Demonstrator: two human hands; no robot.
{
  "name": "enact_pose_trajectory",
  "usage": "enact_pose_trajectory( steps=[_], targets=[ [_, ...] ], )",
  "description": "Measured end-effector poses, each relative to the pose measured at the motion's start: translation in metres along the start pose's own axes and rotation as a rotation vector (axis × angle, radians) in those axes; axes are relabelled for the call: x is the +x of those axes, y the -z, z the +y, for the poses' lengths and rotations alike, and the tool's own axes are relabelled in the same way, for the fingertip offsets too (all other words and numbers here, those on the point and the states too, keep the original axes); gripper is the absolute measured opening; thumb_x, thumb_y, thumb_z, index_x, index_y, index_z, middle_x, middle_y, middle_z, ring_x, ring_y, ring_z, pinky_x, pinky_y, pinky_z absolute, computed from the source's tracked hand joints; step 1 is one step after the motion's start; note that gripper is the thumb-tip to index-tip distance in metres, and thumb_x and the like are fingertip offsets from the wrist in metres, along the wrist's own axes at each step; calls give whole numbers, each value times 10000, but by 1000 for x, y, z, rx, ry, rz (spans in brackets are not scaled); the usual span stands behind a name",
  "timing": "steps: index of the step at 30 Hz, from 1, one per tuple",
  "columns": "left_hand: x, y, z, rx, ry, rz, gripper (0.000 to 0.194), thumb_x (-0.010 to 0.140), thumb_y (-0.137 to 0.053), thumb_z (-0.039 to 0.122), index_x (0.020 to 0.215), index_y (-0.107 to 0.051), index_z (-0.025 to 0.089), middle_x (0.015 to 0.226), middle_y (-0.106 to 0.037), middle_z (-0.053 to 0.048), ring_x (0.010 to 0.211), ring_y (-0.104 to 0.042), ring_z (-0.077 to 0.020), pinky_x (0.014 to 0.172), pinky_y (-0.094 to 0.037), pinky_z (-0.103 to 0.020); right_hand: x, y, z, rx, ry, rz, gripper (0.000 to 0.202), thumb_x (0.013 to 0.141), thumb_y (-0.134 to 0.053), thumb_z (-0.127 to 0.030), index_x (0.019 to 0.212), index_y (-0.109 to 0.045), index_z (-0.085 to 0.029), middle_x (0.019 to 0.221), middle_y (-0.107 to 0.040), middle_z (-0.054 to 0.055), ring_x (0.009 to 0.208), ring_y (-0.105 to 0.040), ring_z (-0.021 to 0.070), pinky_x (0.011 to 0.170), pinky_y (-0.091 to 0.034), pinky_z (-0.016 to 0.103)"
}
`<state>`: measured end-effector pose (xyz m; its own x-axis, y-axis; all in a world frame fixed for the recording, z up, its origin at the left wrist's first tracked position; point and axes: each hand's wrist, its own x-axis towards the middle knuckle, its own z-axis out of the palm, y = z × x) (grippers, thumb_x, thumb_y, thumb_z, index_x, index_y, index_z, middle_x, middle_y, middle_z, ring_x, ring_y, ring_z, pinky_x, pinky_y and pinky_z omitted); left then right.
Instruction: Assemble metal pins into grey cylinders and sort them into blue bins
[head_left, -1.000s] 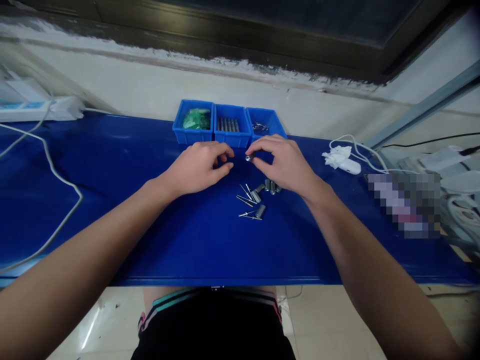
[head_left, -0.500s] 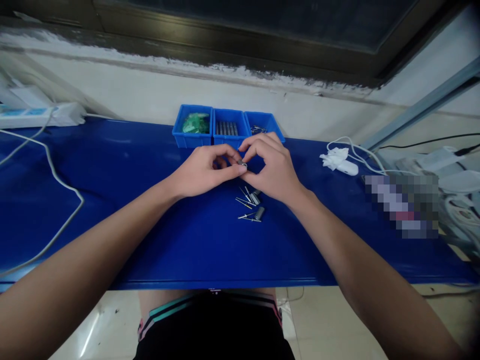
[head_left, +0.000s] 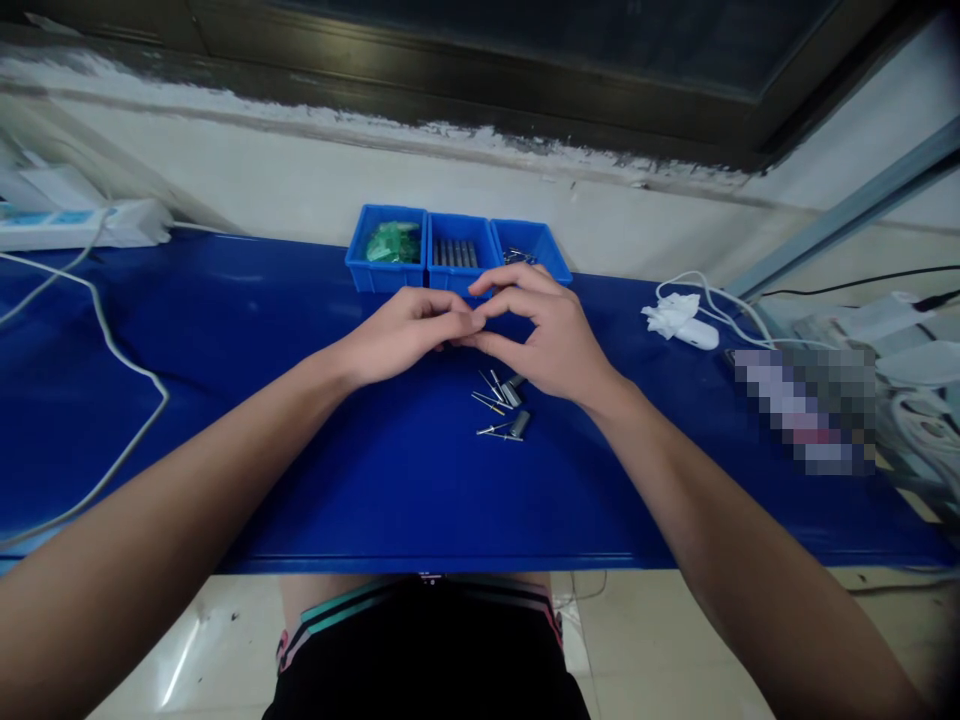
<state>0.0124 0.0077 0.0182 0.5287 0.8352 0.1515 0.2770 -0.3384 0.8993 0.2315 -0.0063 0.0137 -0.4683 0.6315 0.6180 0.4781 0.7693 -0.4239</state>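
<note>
Just beyond metal cylinders (head_left: 520, 424), left hand (head_left: 405, 335) touching right hand (head_left: 555, 335), anything pinched between them hidden

This is looking like a workshop: blue bins (head_left: 388, 279) of parts are standing by a patchy wall (head_left: 285, 170), metal pins (head_left: 491, 402) and cylinders (head_left: 520, 424) are lying on the bench (head_left: 360, 480), and a power strip (head_left: 97, 228) is sitting leftward.

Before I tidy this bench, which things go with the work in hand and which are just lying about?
Likely with the work:
loose metal cylinders near the right hand
thin metal pins beside them
three blue bins

Apparently just lying about:
white power strip
white cable at left
white device
crumpled white wad
pixelated item, unidentifiable
</note>
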Motion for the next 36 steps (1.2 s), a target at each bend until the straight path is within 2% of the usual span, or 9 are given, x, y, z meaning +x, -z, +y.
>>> enact_pose_trajectory(
  steps=[5,11,14,19,23,25,28,32,36],
  targets=[
    [1,-3,-6,-131,30,-57,416,975,-643,587,879,-723,191,859,-719,-64,826,-690,-206,750,-570,-330,1,-11,-5,24,-44,100,251,876,-768,-268,752,-550,-269,1027,-760,28,1045,-703,259,1039,-490,504],
    [0,-8,-7,-279,131,-86,412,996,-501,549,958,-702,191,936,-758,-110,934,-753,-261,823,-633,-398,1,-14,-5,8,-86,181,410,913,-763,-402,675,-458,-265,956,-742,43,973,-680,258,1020,-483,510],
    [-3,-7,0,-300,126,-115,388,1014,-426,482,952,-684,199,953,-762,-109,956,-760,-253,842,-639,-400,2,-12,-7,2,-132,192,505,968,-724,-489,619,-450,-249,920,-723,38,946,-679,238,1023,-485,487],
    [-3,-5,4,-306,76,-139,384,1029,-395,447,939,-681,206,1009,-757,-97,953,-743,-232,822,-624,-371,2,-14,-11,87,-214,148,677,1054,-473,-731,597,-568,-240,796,-663,41,870,-676,207,939,-518,423],
    [-3,-8,-1,-168,-62,2,246,952,-644,440,1020,-670,204,1023,-744,-74,876,-705,-200,785,-590,-327,3,-17,-9,194,-376,124,760,1002,-362,-864,663,-616,-232,813,-637,47,797,-655,186,750,-525,364],
    [-5,-11,-2,25,-194,81,346,924,-739,440,1171,-678,206,993,-732,-52,842,-685,-192,782,-568,-318,3,-17,-8,228,-459,135,748,996,-364,-872,743,-662,-234,753,-605,32,747,-640,181,703,-516,358],
    [-9,-12,-3,329,-350,135,466,976,-732,504,1350,-679,232,1047,-741,-51,854,-683,-199,812,-544,-324,5,-15,-8,224,-550,128,758,1015,-313,-861,804,-696,-242,633,-535,8,656,-599,178,647,-496,357],
    [-11,-10,-3,483,-470,178,352,1077,-609,500,1273,-733,235,1030,-749,-59,902,-695,-213,865,-529,-325,5,-15,-11,232,-547,57,767,1032,-295,-842,806,-714,-240,582,-511,3,608,-576,170,613,-482,344],
    [-9,-10,-2,482,-516,220,271,1090,-572,431,1100,-717,203,935,-731,-44,842,-673,-188,801,-504,-296,2,-16,-14,241,-455,67,738,1069,-301,-786,828,-717,-227,612,-563,8,636,-594,168,642,-495,330]
  ],
)
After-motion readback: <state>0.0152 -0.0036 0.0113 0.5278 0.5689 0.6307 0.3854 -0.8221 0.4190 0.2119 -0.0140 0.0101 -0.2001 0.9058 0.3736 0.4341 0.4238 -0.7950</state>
